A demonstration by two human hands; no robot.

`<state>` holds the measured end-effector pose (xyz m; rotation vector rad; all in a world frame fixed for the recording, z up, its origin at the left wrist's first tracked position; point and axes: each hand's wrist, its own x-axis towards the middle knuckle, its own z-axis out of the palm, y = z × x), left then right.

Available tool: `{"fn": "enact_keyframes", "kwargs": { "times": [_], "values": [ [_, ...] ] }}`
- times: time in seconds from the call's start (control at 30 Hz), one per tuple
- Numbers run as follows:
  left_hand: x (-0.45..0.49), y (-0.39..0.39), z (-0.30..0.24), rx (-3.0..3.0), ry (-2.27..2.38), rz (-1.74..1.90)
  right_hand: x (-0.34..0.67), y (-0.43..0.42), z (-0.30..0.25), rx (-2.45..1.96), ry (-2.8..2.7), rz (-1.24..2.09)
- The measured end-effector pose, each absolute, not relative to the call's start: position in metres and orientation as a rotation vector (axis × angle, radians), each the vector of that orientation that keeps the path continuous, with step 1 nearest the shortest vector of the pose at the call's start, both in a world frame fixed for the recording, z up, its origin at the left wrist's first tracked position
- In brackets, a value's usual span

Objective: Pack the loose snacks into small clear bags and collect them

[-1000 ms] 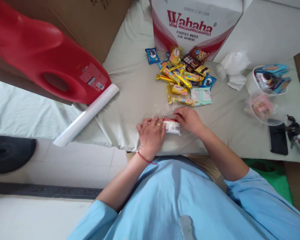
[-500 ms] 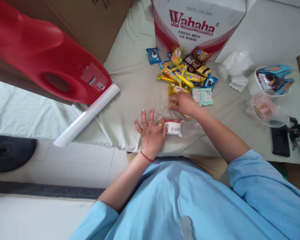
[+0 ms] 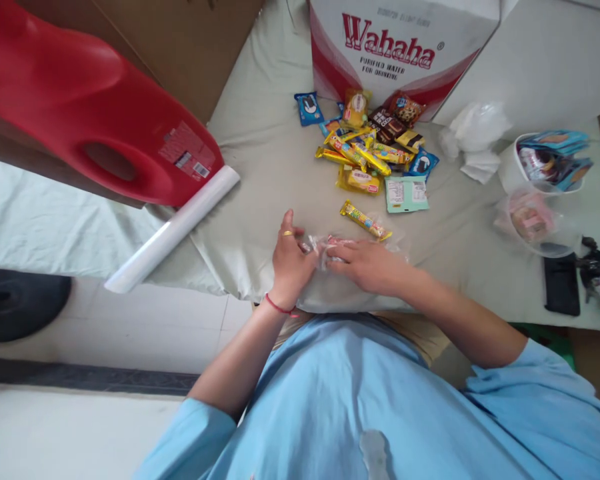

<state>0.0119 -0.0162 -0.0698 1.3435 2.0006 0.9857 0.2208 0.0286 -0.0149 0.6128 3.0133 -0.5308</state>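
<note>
My left hand [image 3: 290, 257] and my right hand [image 3: 367, 265] meet at the table's front edge. Both pinch a clear plastic bag [image 3: 330, 250] with a red and white snack packet inside it. The packet is mostly hidden by my fingers. A long yellow candy bar [image 3: 364, 220] lies just beyond my right hand, touching the bag's far edge. Further back sits a pile of small snack packets [image 3: 370, 150] in yellow, blue and brown wrappers, with a pale green packet [image 3: 405, 193] at its near right.
A white Wahaha water carton [image 3: 395, 47] stands behind the pile. A red plastic jug [image 3: 90, 113] and a white roll [image 3: 173, 230] lie at left. At right are crumpled tissue [image 3: 475, 137], a white bowl of packets [image 3: 545, 160], a clear bag [image 3: 530, 217], and a black phone [image 3: 560, 283].
My right hand came back from the snack pile to the bag, leaving the long yellow bar near the bag. My left hand turned from flat and spread to pinching the bag's edge.
</note>
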Motion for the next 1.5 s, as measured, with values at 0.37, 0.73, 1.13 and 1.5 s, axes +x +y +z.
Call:
{"fn": "enact_keyframes", "kwargs": {
  "times": [0.37, 0.73, 1.13, 1.5],
  "values": [
    [-0.014, -0.027, -0.044, 0.895, 1.798, 1.042, 0.233, 0.001, -0.024, 0.862, 2.919, -0.674],
    [0.021, -0.034, -0.030, 0.998, 1.895, 1.040, 0.252, -0.009, -0.040, 1.161, 3.082, -0.949],
    [0.085, -0.051, -0.047, 2.185, 1.680, 0.499, 0.288, -0.009, -0.046, 2.155, 2.811, -0.664],
    [0.084, -0.066, -0.060, 2.462, 1.705, 0.240, 0.290, -0.009, -0.016, 2.058, 2.766, -1.044]
  ]
}}
